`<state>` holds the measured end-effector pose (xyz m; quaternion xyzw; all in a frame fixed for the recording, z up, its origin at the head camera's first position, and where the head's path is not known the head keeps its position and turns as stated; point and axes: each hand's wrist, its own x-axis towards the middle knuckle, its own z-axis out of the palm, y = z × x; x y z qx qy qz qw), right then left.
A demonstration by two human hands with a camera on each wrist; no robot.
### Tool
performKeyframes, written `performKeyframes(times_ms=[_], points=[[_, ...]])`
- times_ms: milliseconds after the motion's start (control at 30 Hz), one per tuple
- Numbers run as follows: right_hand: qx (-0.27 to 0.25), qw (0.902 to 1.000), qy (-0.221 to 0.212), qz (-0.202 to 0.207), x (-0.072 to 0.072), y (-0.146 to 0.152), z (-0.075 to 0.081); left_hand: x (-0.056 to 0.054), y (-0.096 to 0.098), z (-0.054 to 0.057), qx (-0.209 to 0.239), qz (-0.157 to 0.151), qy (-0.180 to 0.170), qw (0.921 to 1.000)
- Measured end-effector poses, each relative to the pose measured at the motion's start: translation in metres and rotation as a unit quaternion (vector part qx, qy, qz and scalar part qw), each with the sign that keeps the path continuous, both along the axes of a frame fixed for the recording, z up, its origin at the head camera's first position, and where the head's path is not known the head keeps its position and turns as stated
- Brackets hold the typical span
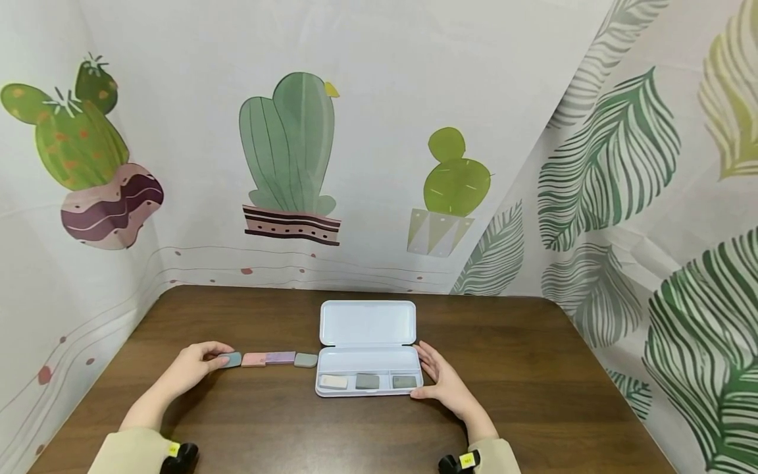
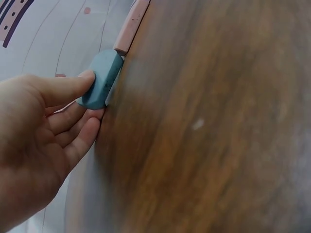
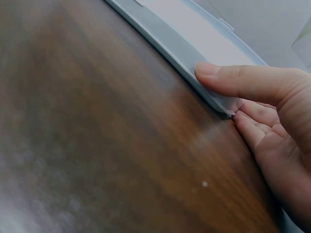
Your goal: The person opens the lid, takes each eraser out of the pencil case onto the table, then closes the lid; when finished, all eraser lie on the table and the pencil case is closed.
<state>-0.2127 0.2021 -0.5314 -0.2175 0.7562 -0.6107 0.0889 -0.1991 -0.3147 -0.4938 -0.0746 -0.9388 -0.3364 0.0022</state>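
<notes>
My left hand (image 1: 198, 362) pinches a blue eraser (image 2: 102, 80) between thumb and fingers at the left end of a row on the table. To its right lie a pink eraser (image 1: 254, 359), a purple eraser (image 1: 280, 357) and a grey eraser (image 1: 305, 360), the grey one close beside an open light-blue pencil case (image 1: 367, 322). My right hand (image 1: 443, 383) grips the case's right end, thumb at the front corner and fingers along the side. Inside the case's front part sit a white eraser (image 1: 334, 382), a grey eraser (image 1: 368, 381) and another grey eraser (image 1: 404, 382).
The case's lid is hinged back, toward the far side of the brown wooden table (image 1: 266, 421). A white cloth (image 1: 379, 131) printed with cacti and leaves hangs behind the table and along both sides. Black wrist cameras sit at both sleeves.
</notes>
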Motion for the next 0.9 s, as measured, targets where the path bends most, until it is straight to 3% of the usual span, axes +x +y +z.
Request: performKeyframes(times_ms=[433,900], points=[[0.012,0.9999,-0.005,-0.009,0.0005,-0.0002,0.0007,-0.0017,0.0037,-0.0039,-0.035,0.005,0.044,0.9984],[0.012,0.9999,-0.010,-0.007,0.0011,0.0001,0.0018,-0.0013,0.0048,-0.0082,-0.038,0.004,0.053,0.9978]])
